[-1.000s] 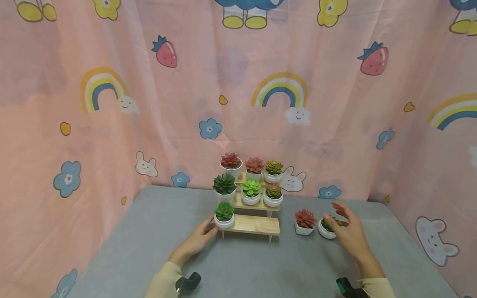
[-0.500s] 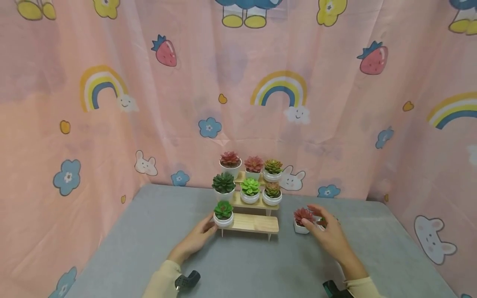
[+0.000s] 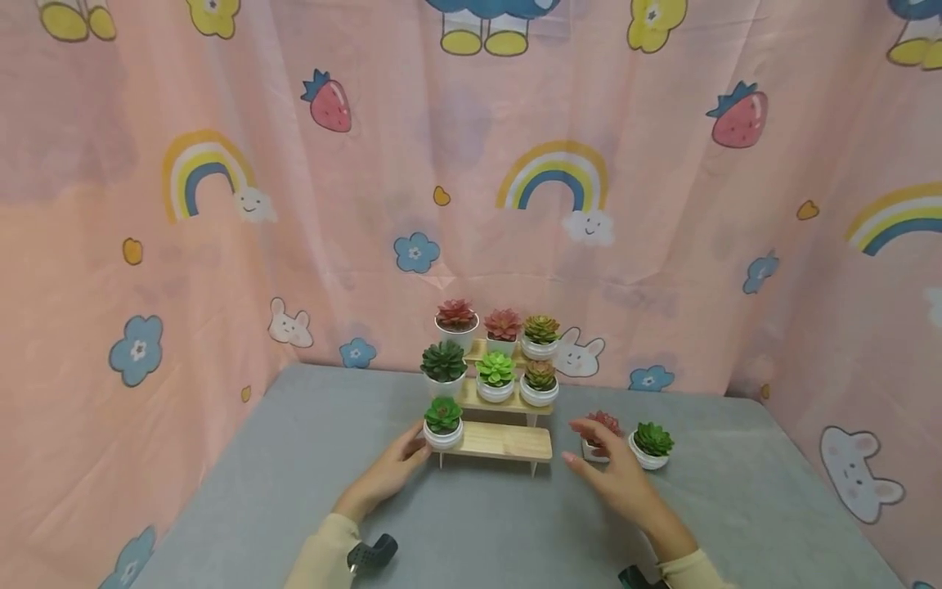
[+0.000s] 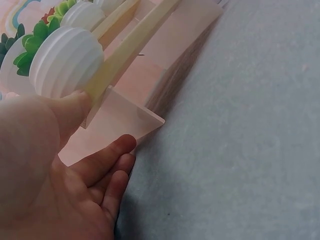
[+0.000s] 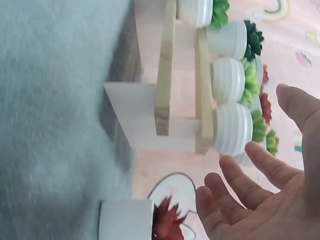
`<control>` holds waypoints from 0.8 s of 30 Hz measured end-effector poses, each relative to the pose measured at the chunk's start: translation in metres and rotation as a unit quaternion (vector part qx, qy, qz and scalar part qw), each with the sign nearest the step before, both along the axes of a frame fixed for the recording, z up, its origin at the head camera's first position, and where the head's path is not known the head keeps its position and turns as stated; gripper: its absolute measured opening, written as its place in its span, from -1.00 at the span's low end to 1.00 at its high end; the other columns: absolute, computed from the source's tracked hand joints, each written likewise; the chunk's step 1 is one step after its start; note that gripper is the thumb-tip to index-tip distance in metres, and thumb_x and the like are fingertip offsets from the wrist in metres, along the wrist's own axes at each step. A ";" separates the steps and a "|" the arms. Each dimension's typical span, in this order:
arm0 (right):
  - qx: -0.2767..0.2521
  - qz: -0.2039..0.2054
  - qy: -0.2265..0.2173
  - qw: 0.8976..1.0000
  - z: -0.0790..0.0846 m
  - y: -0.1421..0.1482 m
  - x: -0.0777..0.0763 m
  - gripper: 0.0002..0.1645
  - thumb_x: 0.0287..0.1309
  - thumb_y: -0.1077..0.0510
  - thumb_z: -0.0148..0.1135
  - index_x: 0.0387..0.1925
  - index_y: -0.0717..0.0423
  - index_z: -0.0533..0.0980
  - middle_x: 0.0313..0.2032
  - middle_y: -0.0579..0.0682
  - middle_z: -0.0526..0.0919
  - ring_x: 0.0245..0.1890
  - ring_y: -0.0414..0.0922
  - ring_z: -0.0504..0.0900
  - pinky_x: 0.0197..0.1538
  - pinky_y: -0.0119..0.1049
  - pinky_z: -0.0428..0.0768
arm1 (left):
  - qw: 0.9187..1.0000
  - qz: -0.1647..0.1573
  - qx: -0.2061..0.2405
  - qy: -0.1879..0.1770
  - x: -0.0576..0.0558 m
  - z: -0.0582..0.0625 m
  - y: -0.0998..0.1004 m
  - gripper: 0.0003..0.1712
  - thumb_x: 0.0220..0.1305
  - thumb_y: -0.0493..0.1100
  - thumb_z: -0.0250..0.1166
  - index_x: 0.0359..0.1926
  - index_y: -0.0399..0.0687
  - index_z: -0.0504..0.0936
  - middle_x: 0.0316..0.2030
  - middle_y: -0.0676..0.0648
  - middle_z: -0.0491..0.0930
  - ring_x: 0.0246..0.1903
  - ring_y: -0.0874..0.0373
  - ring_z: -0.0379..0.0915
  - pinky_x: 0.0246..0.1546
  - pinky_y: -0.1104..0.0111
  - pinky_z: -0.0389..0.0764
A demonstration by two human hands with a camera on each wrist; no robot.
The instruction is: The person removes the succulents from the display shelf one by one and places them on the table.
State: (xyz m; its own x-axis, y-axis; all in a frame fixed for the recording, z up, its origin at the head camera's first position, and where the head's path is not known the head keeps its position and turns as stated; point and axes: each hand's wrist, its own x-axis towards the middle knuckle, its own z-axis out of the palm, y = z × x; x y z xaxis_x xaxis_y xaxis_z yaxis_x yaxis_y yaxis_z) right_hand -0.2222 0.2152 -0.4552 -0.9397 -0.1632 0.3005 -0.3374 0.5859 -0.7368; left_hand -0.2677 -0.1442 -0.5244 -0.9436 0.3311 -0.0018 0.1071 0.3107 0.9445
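Note:
My left hand (image 3: 388, 470) rests against the left end of a three-tier wooden stand (image 3: 508, 442). In the left wrist view its thumb touches the lowest board beside a ribbed white pot with a green succulent (image 4: 67, 60), and its relaxed fingers lie by the white side panel (image 4: 117, 120). My right hand (image 3: 621, 483) hovers with fingers spread and holds nothing. It partly covers a potted red succulent (image 3: 605, 423) in a square white pot on the table. To its right stands a potted green succulent (image 3: 652, 442) in a round white pot.
Several potted succulents fill the upper tiers, among them a dark green one (image 3: 443, 364) and a light green one (image 3: 496, 372). The lowest board carries one pot at its left end. A grey table (image 3: 486, 532) meets a pink patterned curtain (image 3: 383, 164) behind.
My right hand has moved left from the green succulent, past the red one, towards the stand. The green succulent is now fully visible. My left hand stays at the stand's end.

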 end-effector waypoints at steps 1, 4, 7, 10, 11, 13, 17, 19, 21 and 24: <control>-0.005 0.002 -0.003 1.000 -0.001 -0.002 0.001 -0.42 0.29 0.10 0.36 0.26 0.25 0.46 0.19 0.25 0.60 0.15 0.22 0.58 0.09 0.16 0.59 | 1.000 -0.001 0.001 0.000 0.001 0.000 0.000 -0.24 0.55 0.08 0.09 0.61 0.03 0.05 0.56 -0.27 0.11 0.47 -0.36 0.14 0.41 -0.23 0.27; -0.015 0.013 -0.024 1.000 -0.004 -0.010 0.003 -0.41 0.27 0.10 0.37 0.25 0.23 0.47 0.19 0.25 0.60 0.17 0.22 0.55 0.11 0.18 0.57 | 1.000 0.004 -0.001 -0.005 0.003 0.001 0.000 -0.24 0.55 0.06 0.09 0.61 0.02 0.05 0.55 -0.28 0.12 0.47 -0.36 0.16 0.41 -0.23 0.27; -0.019 0.020 -0.051 0.998 -0.005 -0.017 0.004 -0.40 0.27 0.05 0.38 0.26 0.18 0.47 0.21 0.20 0.59 0.21 0.22 0.52 0.14 0.15 0.56 | 1.000 0.008 -0.002 -0.007 0.004 0.002 0.000 -0.24 0.55 0.05 0.10 0.61 0.01 0.06 0.54 -0.29 0.14 0.46 -0.36 0.18 0.40 -0.23 0.27; -0.022 0.030 -0.068 0.997 -0.004 -0.023 0.005 -0.39 0.28 0.01 0.38 0.28 0.12 0.46 0.25 0.17 0.57 0.26 0.22 0.49 0.14 0.09 0.56 | 1.000 0.008 0.001 -0.008 0.004 0.002 0.002 -0.25 0.54 0.05 0.10 0.60 0.00 0.06 0.53 -0.31 0.15 0.45 -0.36 0.19 0.40 -0.23 0.28; -0.024 0.034 -0.070 0.997 -0.004 -0.024 0.005 -0.40 0.28 0.00 0.38 0.28 0.11 0.47 0.26 0.16 0.56 0.27 0.22 0.48 0.14 0.09 0.56 | 1.000 0.007 0.002 -0.008 0.004 0.001 0.002 -0.24 0.54 0.05 0.10 0.60 -0.01 0.07 0.53 -0.31 0.15 0.45 -0.36 0.19 0.39 -0.22 0.29; -0.027 0.046 -0.071 0.996 -0.003 -0.028 0.004 -0.40 0.28 -0.01 0.37 0.28 0.09 0.47 0.27 0.14 0.55 0.27 0.20 0.48 0.14 0.08 0.56 | 1.000 0.006 0.002 -0.009 0.004 0.001 0.003 -0.24 0.54 0.06 0.10 0.60 -0.01 0.07 0.53 -0.31 0.16 0.45 -0.35 0.20 0.39 -0.21 0.30; -0.029 0.072 -0.060 0.995 0.002 -0.040 -0.002 -0.43 0.30 -0.02 0.36 0.27 0.06 0.48 0.26 0.13 0.56 0.27 0.17 0.48 0.15 0.11 0.55 | 1.000 0.008 0.004 -0.002 0.003 0.000 0.003 -0.26 0.56 0.02 0.09 0.60 -0.04 0.06 0.50 -0.34 0.20 0.44 -0.36 0.22 0.39 -0.21 0.32; -0.033 0.083 -0.055 0.994 0.005 -0.048 -0.005 -0.44 0.30 -0.01 0.36 0.26 0.06 0.49 0.25 0.13 0.58 0.26 0.17 0.49 0.15 0.11 0.55 | 1.000 0.011 0.005 0.002 0.002 0.000 0.002 -0.27 0.56 0.00 0.08 0.60 -0.05 0.06 0.50 -0.34 0.21 0.44 -0.35 0.22 0.39 -0.20 0.32; -0.038 0.092 -0.049 0.994 0.007 -0.057 -0.007 -0.46 0.29 0.02 0.36 0.25 0.08 0.50 0.23 0.15 0.59 0.25 0.18 0.50 0.15 0.11 0.55 | 1.000 0.010 0.006 0.004 0.002 0.000 0.001 -0.27 0.56 -0.01 0.08 0.60 -0.04 0.06 0.50 -0.33 0.21 0.44 -0.35 0.22 0.39 -0.20 0.31; -0.044 0.106 -0.049 0.992 0.007 -0.069 -0.009 -0.44 0.28 0.03 0.37 0.24 0.12 0.50 0.23 0.16 0.59 0.24 0.19 0.50 0.15 0.13 0.55 | 1.000 0.010 0.004 0.000 0.002 0.001 0.000 -0.26 0.56 0.00 0.09 0.61 0.00 0.05 0.52 -0.30 0.19 0.45 -0.34 0.21 0.40 -0.20 0.30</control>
